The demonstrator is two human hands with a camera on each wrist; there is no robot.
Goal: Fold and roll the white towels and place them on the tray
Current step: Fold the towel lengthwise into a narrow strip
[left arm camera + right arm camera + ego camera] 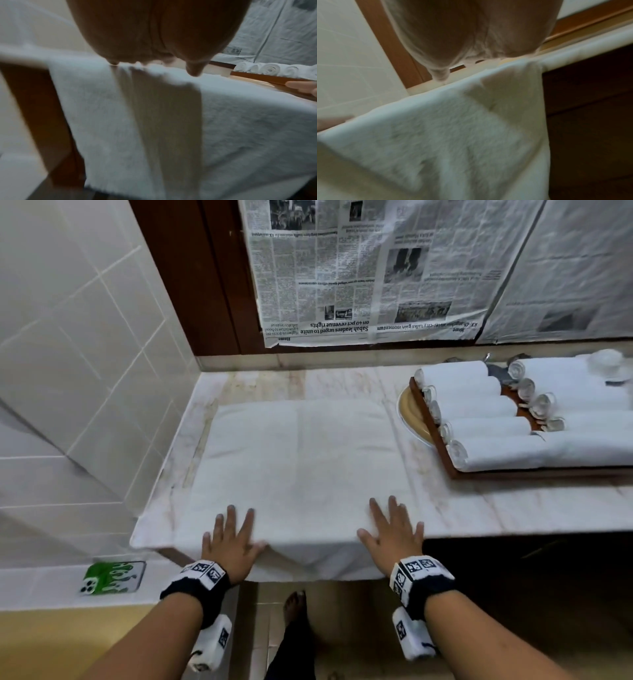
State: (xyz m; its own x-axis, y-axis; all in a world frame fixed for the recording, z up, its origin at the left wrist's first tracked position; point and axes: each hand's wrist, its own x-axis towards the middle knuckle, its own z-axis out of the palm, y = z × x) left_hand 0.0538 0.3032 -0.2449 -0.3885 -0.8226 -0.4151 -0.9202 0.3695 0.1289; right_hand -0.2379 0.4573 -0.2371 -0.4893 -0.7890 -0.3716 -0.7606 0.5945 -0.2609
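On the desk (462, 508) in front of me, one white towel (301, 460) lies spread flat, its near edge hanging over the front. Both hands are down on that near edge: left hand (233, 539) flat with fingers spread, right hand (394, 537) the same, fingers straight and fanned, pressing the cloth and pinching nothing. From the left wrist view I see the towel's draped part falling below the palm; the right wrist view shows the same hanging cloth, blurred. Over to the right sits one wooden tray (435, 436) resting on one pale plate (409, 419). I count five rolled towels (479, 409) in its near row and four more roll ends (543, 402) behind them. One green phone (113, 577) lies on the ledge at left, and newspaper sheets (359, 268) cover the wall behind
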